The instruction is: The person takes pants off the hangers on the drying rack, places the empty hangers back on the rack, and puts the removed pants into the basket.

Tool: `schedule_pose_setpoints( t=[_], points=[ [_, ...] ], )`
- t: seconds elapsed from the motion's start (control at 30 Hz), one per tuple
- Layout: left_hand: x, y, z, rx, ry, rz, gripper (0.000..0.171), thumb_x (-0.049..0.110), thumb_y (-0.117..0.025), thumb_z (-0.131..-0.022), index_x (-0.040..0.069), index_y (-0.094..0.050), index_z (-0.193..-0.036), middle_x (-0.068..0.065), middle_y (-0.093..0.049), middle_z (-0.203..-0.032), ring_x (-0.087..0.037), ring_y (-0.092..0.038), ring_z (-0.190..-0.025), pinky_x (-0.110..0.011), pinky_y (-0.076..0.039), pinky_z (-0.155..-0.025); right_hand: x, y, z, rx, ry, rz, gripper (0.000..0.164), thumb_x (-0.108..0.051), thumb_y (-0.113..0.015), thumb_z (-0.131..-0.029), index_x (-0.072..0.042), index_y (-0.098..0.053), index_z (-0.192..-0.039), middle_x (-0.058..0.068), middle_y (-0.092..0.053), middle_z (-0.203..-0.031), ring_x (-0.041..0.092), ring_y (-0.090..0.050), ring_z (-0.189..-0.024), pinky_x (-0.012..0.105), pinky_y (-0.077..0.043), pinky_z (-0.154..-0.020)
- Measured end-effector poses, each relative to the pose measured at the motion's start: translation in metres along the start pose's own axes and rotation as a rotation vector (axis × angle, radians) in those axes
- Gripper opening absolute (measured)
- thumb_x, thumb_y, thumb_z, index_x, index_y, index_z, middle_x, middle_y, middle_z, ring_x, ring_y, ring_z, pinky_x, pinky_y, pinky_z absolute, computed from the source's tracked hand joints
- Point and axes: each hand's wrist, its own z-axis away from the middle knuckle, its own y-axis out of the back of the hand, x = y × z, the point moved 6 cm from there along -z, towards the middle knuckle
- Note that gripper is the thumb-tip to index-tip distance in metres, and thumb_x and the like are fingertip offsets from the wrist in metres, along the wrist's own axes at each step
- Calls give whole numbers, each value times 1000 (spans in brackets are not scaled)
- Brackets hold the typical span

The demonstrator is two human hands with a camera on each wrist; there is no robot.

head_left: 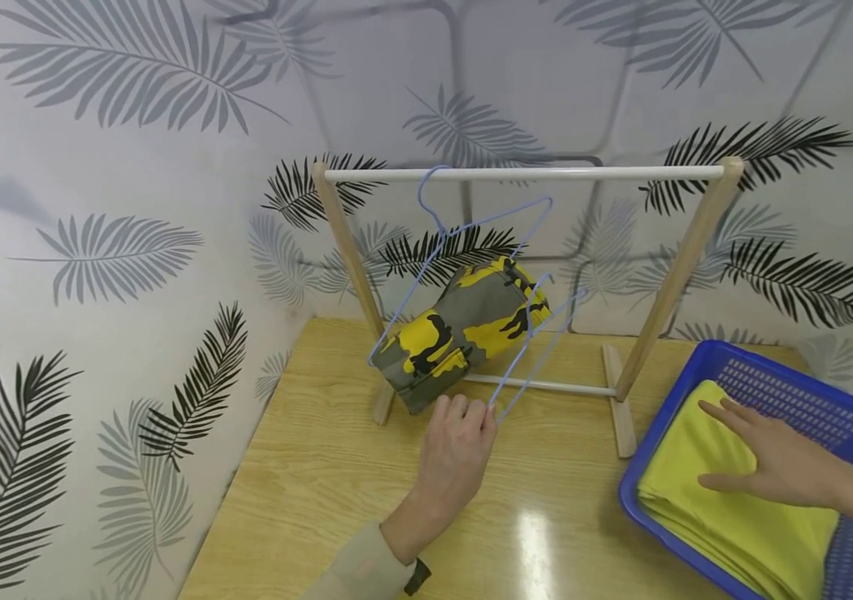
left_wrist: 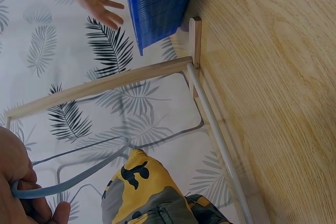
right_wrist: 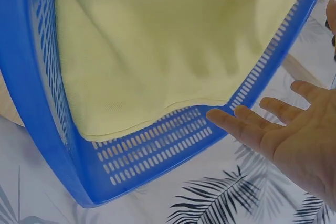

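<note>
Left hand [head_left: 456, 442]: fingers curled round a blue wire hanger [head_left: 512, 367]. Right hand [head_left: 786, 458]: holding nothing, fingers spread above folded yellow cloth [head_left: 741, 542]; no contact visible.

Technique (judgement): keep the hanger steady and clear of the camouflage garment [head_left: 486, 317]; lower the right fingertips to one cloth edge and pinch there, so the folds stay together.

Positions: held hanger extends far from the left fist. Cloth lies well right of that grip, in the blue perforated basket [head_left: 794, 396]. Garment hangs beyond the fist, below the white rail [head_left: 584, 173].
</note>
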Motion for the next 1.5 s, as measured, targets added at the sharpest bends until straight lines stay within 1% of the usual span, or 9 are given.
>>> schedule_pose_setpoints(
  t=[0.27, 0.4, 0.5, 0.7, 0.87, 1.03, 1.1, 1.27, 1.5],
  points=[
    [2, 0, -1, 10, -5, -1, 30, 14, -77, -96, 12, -57, -73, 2, -51, -66, -13, -44, -63, -24, -37, -67, -24, -20, 23, -46, 74, -73, 104, -56, -85, -81, -2, -40, -157, 45, -40, -153, 68, -57, -117, 77, -51, -82],
    [2, -1, -1, 8, -5, -4, 32, 14, -76, -96, 12, -56, -72, 2, -51, -65, -13, -44, -63, -24, -37, -66, -31, -33, 30, -74, 113, -163, 99, -52, -85, -83, -3, -41, -157, 45, -40, -154, 69, -56, -120, 75, -53, -80],
    [3, -2, -1, 4, -2, 0, 31, 14, -75, -97, 12, -56, -73, 2, -51, -66, -13, -44, -63, -24, -36, -65, -36, -39, 32, -80, 163, -205, 92, -45, -85, -86, -1, -43, -155, 48, -40, -151, 70, -56, -118, 74, -54, -78],
    [3, -3, 0, -1, 15, 17, 30, 13, -75, -97, 12, -57, -73, 2, -52, -67, -13, -44, -64, -24, -35, -64, -37, -45, 34, -42, 215, -189, 90, -42, -86, -84, 2, -47, -152, 48, -43, -148, 66, -61, -113, 72, -55, -77],
    [5, -3, 0, 1, 17, 20, 29, 13, -75, -96, 12, -58, -73, 2, -52, -66, -13, -44, -64, -24, -35, -64, -34, -50, 30, -50, 172, -137, 95, -43, -91, -76, 2, -50, -150, 46, -44, -147, 55, -68, -106, 68, -57, -77],
    [6, -3, -1, 3, 9, 11, 30, 13, -76, -96, 12, -57, -72, 2, -51, -65, -13, -43, -63, -24, -35, -64, -35, -54, 26, -59, 133, -84, 97, -37, -95, -71, 0, -53, -149, 42, -48, -145, 38, -73, -97, 71, -55, -83],
    [6, -3, -1, 1, 7, 13, 31, 13, -76, -96, 12, -56, -72, 2, -51, -65, -13, -42, -63, -24, -35, -64, -35, -55, 25, -48, 125, -77, 95, -35, -96, -69, -1, -55, -147, 40, -50, -143, 35, -72, -95, 67, -57, -81],
    [7, -3, 0, -6, 6, 17, 31, 13, -76, -96, 12, -56, -72, 2, -51, -65, -13, -42, -63, -24, -35, -64, -37, -57, 23, -38, 114, -91, 90, -29, -97, -68, -1, -58, -143, 39, -52, -141, 41, -69, -93, 49, -59, -67],
    [8, -3, 0, -6, 10, 23, 30, 13, -76, -95, 12, -57, -72, 2, -52, -66, -13, -42, -63, -23, -34, -63, -39, -59, 21, -18, 110, -65, 86, -28, -97, -69, -3, -59, -142, 38, -52, -140, 45, -66, -90, 42, -58, -62]
  ],
)
